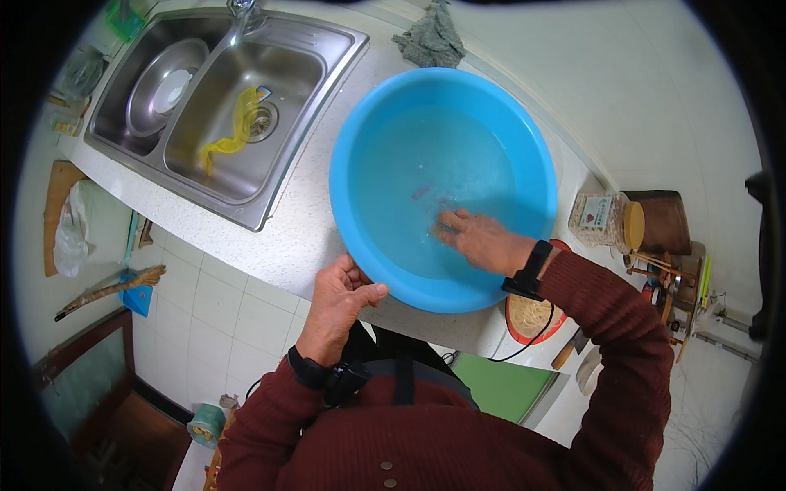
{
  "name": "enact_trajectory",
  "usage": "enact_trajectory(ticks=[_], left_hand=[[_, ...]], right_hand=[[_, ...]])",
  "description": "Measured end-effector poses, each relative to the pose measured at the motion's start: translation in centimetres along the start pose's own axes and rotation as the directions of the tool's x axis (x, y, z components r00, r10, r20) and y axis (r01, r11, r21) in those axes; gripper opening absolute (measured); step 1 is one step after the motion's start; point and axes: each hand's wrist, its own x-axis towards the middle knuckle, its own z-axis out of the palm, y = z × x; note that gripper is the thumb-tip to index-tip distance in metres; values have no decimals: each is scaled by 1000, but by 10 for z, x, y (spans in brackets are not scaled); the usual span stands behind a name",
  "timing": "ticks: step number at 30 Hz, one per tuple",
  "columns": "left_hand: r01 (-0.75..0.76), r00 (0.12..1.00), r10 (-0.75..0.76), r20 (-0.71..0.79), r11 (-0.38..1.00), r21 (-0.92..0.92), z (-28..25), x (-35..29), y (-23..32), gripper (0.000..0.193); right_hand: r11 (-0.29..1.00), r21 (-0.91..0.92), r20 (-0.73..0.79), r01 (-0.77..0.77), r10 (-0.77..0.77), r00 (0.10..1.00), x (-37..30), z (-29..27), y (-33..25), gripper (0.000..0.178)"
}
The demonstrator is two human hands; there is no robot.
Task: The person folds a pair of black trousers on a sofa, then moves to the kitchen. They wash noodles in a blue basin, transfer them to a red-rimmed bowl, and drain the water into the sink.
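A large light-blue plastic basin (348,245) stands on the counter, holding cloudy water (426,151). My right hand (479,240) reaches over its near right side, and the fingertips dip into the water, slightly bent and a little apart. Beside them a few small pinkish bits (421,193) show in the water; what they are I cannot make out. At the near left, my left hand (337,299) has its fingers curled against the outside of the basin's rim, with the thumb just below the edge. The undersides of these fingers are hidden.
A double steel sink (270,200) lies left, with a yellow net bag (243,123) by its drain and a metal bowl (147,102). A grey cloth (432,39) lies behind the basin. To the right are a red-rimmed bowl of pale strands (532,317) and a yellow-lidded jar (598,219).
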Motion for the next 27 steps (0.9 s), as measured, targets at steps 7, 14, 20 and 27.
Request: enact_trajectory(ticks=[7,14,20,27], left_hand=[[-2,1000,3,-16,998,57,3,-2,5,28],[-49,999,50,-17,996,79,2,-2,4,27],[-80,996,82,-20,993,92,3,-4,3,22],[-114,992,117,-49,991,72,8,-5,0,22]], right_hand=[[988,152,283,-35,-10,959,-34,-3,2,50],[915,375,392,-151,-8,920,-52,-22,9,40],[867,484,241,-118,-2,971,-83,-32,3,36],[939,341,-56,46,-28,998,-109,-11,-2,35]])
